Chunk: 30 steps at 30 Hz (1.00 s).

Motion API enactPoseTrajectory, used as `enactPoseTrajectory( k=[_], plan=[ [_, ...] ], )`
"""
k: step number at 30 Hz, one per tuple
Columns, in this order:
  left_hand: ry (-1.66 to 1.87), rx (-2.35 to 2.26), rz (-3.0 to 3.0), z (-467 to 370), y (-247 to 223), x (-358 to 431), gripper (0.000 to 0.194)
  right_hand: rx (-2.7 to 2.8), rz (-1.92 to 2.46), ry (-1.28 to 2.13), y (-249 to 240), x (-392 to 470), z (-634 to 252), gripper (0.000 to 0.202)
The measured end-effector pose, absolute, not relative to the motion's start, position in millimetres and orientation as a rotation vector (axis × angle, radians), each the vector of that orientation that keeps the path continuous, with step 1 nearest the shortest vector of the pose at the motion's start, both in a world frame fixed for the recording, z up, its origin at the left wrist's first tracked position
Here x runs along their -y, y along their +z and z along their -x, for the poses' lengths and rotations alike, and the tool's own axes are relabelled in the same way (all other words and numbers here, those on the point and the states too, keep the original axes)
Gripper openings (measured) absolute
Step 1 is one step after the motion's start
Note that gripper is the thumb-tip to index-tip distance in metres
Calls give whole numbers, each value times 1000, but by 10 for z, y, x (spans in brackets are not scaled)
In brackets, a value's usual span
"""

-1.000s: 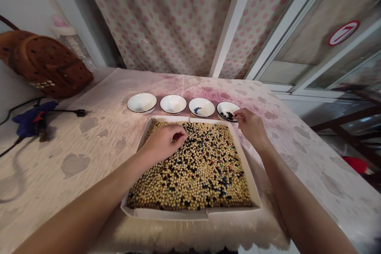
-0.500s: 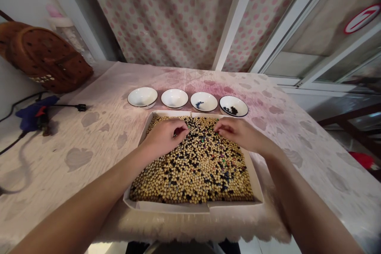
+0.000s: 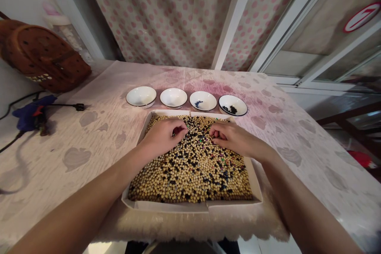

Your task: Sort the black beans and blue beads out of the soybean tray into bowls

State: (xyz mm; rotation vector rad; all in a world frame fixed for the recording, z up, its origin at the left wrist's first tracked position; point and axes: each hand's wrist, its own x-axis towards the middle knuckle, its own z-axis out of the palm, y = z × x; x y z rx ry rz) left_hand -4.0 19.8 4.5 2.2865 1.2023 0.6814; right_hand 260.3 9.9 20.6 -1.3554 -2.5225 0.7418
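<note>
A shallow white box (image 3: 171, 206) of small beads (image 3: 190, 172) sits at the near edge of the counter (image 3: 104, 190), over its patterned cloth. Most of the beads are tan, mixed with many black ones and scattered blue, green and purple. Both hands are at the far half of the box, well apart from each other, with beads showing between them. The left hand (image 3: 163, 135) is over the far left part, its thumb and fingers curled with the tips close; whether a bead is pinched there cannot be told. The right hand (image 3: 235, 139) reaches over the right side, fingers bent down at the beads and thumb just below them; its grip, too, cannot be told. Just beyond the box stand four white bowls in a row: the first (image 3: 141, 94) and second (image 3: 173, 96) show white insides, the third (image 3: 210, 99) holds a few blue beads (image 3: 199, 104), and the rightmost (image 3: 238, 101) a small heap of black beads (image 3: 232, 110). At left lie a blue tool (image 3: 25, 115), a plug (image 3: 79, 106) and a brown bag (image 3: 50, 57).
</note>
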Motion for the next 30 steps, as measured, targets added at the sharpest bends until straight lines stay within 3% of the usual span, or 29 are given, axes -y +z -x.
enactPoseTrajectory(
  k=[6,16,25,28,30],
  plan=[
    [683,-1203,-2284,38,45,-196,13,2463,1337,762,161,-121,-2586,10],
    [672,-1189,-2282,41,41,-193,13,1952,1361,1295,35,-296,-2719,16],
    [707,-1168,-2273,35,36,-199,12,1405,1170,1526,141,-326,-2815,25],
    [723,-1170,-2271,37,50,-186,12,1400,1189,1395,105,-379,-2864,27],
    [724,-1168,-2270,37,63,-181,12,1475,1289,1095,50,-427,-2902,23]
  ],
)
